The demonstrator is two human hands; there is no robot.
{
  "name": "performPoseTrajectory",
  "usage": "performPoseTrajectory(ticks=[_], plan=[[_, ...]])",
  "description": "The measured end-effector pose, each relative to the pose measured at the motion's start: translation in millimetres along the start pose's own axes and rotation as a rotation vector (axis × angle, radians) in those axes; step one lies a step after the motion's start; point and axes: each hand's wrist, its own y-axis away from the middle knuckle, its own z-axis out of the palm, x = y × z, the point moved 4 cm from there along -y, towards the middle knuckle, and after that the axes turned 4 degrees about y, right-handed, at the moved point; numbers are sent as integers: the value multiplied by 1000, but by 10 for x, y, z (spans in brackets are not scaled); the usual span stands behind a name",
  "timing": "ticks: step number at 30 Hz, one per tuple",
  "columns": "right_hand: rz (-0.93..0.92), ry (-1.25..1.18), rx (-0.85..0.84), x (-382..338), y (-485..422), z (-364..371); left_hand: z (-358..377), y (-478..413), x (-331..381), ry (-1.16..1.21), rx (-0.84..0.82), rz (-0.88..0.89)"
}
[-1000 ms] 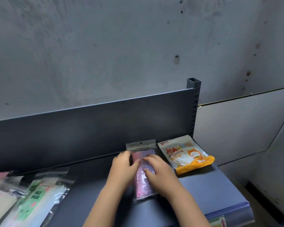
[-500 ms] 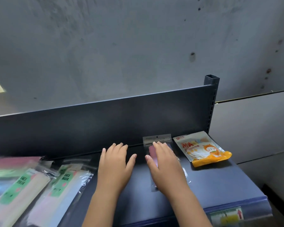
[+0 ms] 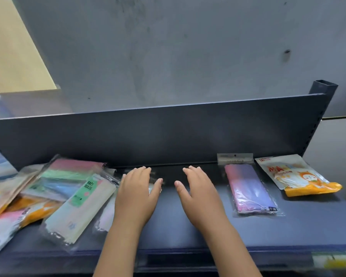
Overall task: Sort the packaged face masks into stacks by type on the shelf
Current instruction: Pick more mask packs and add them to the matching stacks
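On the dark shelf (image 3: 188,232), a pink-purple mask pack (image 3: 248,188) lies at the right, beside an orange-and-white cartoon mask pack (image 3: 296,176). A loose heap of mixed packs (image 3: 28,196) covers the left end, with a pale pack bearing a green "FACE MASK" label (image 3: 82,204) on its right side. My left hand (image 3: 137,194) is flat with straight fingers at the heap's right edge, over a clear pack (image 3: 106,216). My right hand (image 3: 200,194) is flat and holds nothing, over bare shelf left of the pink-purple pack.
A dark back panel (image 3: 168,132) rises behind the shelf, ending in an upright post (image 3: 322,92) at the right. A grey wall stands beyond. The shelf's front edge carries a price-label strip (image 3: 334,258) at the right.
Both hands have left the pink-purple pack and moved left. The view has swung left, bringing the heap of mixed packs into sight.
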Motion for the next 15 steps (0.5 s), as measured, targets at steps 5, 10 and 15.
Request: performPoseTrajectory(ticks=[5,10,15], plan=[[16,-63,6,-656,-96,523,-435,-195,-810,70,54,11],[62,-183,32,-1714,-323,1389,-1041,-380,-2113,106,61,-33],[71,-160,-8,-2649,-407,2125,-1480,-428,-3371,114,4,-77]])
